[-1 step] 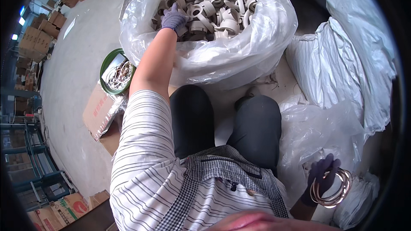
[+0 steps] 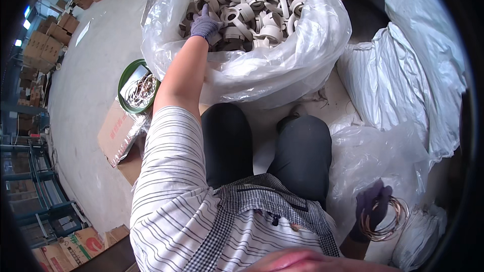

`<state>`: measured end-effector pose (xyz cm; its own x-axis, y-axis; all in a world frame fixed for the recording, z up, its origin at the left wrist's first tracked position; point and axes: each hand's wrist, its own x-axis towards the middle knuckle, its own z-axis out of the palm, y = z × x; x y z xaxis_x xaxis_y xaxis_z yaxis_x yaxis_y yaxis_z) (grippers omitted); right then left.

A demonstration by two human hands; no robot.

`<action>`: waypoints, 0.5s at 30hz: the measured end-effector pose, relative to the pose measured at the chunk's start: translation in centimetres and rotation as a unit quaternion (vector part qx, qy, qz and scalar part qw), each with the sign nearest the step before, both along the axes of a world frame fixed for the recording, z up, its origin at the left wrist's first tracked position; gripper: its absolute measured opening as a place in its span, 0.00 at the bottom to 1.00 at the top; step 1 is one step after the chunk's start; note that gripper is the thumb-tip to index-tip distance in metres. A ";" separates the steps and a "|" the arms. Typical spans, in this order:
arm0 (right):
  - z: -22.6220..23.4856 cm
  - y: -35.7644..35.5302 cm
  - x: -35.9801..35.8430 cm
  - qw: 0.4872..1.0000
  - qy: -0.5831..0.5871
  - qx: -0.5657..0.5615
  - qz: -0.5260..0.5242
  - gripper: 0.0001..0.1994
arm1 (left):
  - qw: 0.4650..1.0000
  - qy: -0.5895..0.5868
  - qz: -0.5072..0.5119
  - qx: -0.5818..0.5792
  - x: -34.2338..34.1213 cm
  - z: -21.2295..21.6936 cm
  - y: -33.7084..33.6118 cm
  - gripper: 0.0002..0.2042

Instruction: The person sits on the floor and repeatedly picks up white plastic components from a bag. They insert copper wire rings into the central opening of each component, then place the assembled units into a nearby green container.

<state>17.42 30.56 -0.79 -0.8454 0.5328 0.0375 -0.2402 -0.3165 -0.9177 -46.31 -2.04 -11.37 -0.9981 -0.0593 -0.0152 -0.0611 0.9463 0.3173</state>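
Observation:
My left hand (image 2: 205, 24), in a purple-grey knit glove, reaches over a pile of off-white ring-shaped plastic parts (image 2: 235, 16). One finger points outward and the others spread over the parts; I see nothing held in it. A large clear plastic bag (image 2: 275, 73) surrounds the pile, its rim folded outward. At the lower right, my gloved right hand (image 2: 370, 210) is closed on a bundle of several thin, shiny metal rings (image 2: 398, 221). The rings hang beside the fingers, over crumpled clear plastic.
A green round tub (image 2: 122, 90) with more metal rings stands left of my arm, by a cardboard box (image 2: 115, 130). White sacks (image 2: 390, 78) and loose clear plastic (image 2: 375, 153) lie on the right. Stacked cartons (image 2: 43, 50) stand far left.
My right hand has turned slightly and moved a little left, and the metal rings have shifted with it. My left hand stays at nearly the same place over the plastic parts.

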 end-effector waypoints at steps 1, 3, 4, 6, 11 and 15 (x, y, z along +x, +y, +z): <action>-0.6 -1.8 -1.2 0.995 -0.012 -0.090 0.045 0.08 | 1.000 0.006 -0.005 0.023 0.4 0.3 1.1 0.57; -2.9 -3.4 -2.3 0.988 -0.017 -0.131 0.080 0.07 | 0.997 0.030 0.011 0.063 0.2 0.1 1.4 0.56; -3.3 -3.7 -2.9 0.986 -0.027 -0.133 0.098 0.08 | 0.995 0.047 0.032 0.081 -0.5 -1.1 0.5 0.54; -3.9 -4.1 -3.7 0.982 -0.049 -0.133 0.127 0.09 | 0.989 0.051 0.055 0.130 -1.8 -1.5 -0.6 0.50; -3.6 -4.7 -5.0 0.985 -0.054 -0.107 0.121 0.07 | 0.893 0.065 0.059 0.442 -1.5 -0.7 -1.3 0.40; -4.3 -4.5 -5.1 0.985 -0.043 -0.077 0.146 0.08 | 0.721 0.015 -0.062 0.690 3.6 4.2 -1.6 0.30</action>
